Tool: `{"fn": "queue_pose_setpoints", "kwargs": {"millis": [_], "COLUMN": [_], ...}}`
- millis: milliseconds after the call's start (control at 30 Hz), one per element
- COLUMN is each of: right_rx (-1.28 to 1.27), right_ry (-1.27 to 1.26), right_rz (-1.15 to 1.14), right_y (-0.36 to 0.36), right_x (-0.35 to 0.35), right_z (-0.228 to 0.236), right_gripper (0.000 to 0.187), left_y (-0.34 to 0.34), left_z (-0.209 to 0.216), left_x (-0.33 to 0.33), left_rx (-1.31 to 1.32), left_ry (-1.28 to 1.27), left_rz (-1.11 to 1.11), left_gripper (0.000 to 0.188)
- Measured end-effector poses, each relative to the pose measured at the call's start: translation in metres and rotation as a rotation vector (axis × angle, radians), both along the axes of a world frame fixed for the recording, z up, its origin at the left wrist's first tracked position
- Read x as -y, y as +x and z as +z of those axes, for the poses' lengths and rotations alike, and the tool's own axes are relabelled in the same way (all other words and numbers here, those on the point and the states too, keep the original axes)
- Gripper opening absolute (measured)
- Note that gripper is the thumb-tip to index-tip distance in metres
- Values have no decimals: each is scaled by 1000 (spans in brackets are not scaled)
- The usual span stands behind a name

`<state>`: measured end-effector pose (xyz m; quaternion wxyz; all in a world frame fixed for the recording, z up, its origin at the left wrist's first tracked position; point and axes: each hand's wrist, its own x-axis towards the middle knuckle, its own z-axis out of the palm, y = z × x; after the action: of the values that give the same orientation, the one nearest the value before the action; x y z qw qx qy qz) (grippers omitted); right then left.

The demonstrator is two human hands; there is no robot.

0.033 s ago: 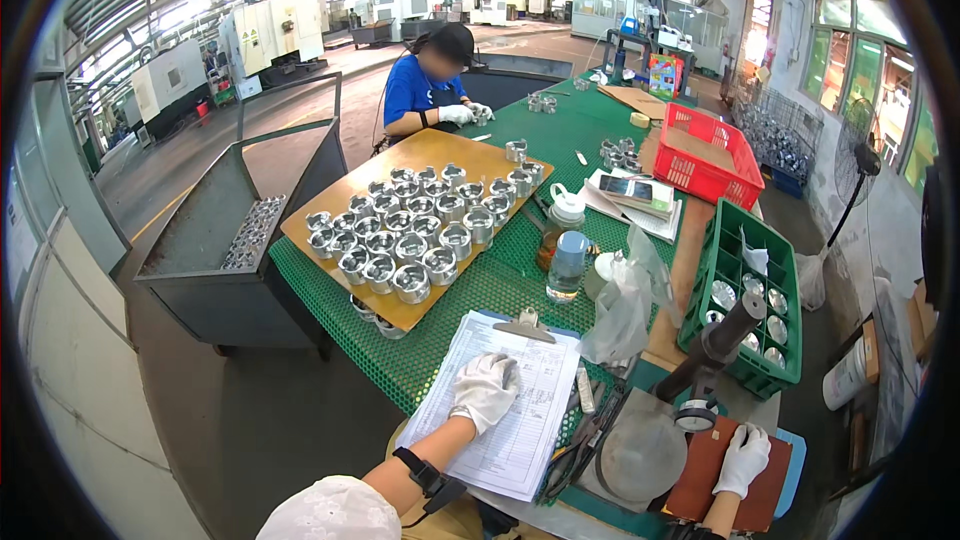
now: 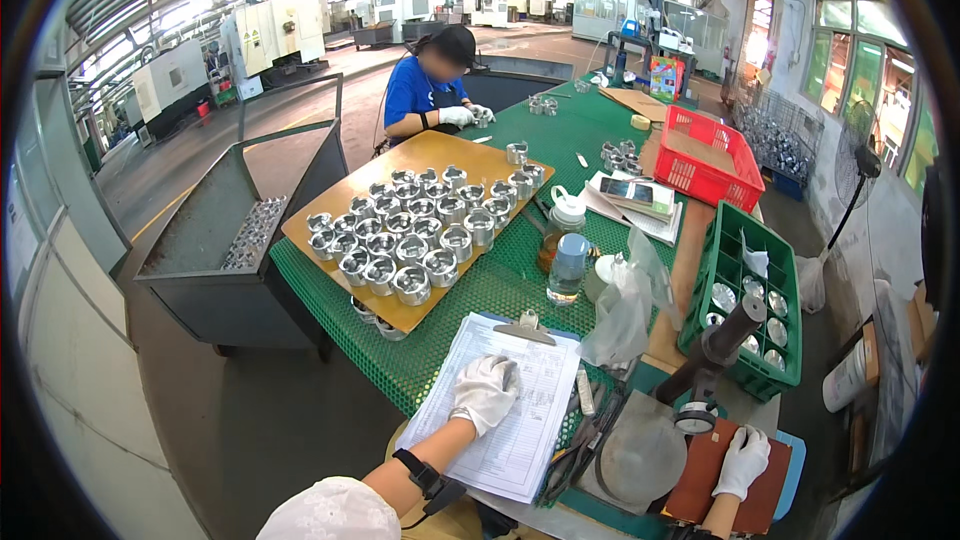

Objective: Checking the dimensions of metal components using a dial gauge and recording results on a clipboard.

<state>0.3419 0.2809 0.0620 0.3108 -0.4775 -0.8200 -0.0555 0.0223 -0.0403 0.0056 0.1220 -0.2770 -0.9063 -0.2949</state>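
My left hand (image 2: pixel 485 392), in a white glove, rests on a printed sheet with handwriting (image 2: pixel 505 445). Its fingers are loosely bent, and I see nothing held in them. A metal clip (image 2: pixel 524 330) fastens the sheets to a clipboard. At the lower right my right hand (image 2: pixel 742 464), also gloved, lies on a reddish-brown flat cover (image 2: pixel 695 485) with its fingers lowered and no object visible in them. Between the hands stands a gauge stand with a dark column (image 2: pixel 715 340), a dial gauge (image 2: pixel 695 415) and a round metal plate (image 2: pixel 643 448).
Metal pistons (image 2: pixel 411 284) stand in rows on a yellow board (image 2: pixel 400 314). A bottle (image 2: pixel 568 270) and a plastic bag (image 2: pixel 615 325) are near the gauge stand. A green crate (image 2: pixel 790 340) and red basket (image 2: pixel 715 168) line the right. Across the table a co-worker (image 2: pixel 415 90) handles a part.
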Motion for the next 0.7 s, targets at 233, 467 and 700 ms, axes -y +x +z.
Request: {"fn": "queue_pose_setpoints", "kwargs": {"millis": [233, 467, 700], "right_rx": [33, 180, 184], "right_ry": [-3, -37, 8], "right_rz": [-11, -20, -11], "right_y": [5, -10, -15], "right_x": [4, 39, 30], "right_z": [-1, 52, 45], "right_gripper": [20, 33, 32], "left_y": [4, 3, 0], "left_z": [0, -1, 6], "left_x": [5, 4, 0], "left_rx": [105, 126, 165], "left_ry": [-45, -63, -44], "left_rz": [-43, -35, -35], "left_gripper": [36, 35, 35]}}
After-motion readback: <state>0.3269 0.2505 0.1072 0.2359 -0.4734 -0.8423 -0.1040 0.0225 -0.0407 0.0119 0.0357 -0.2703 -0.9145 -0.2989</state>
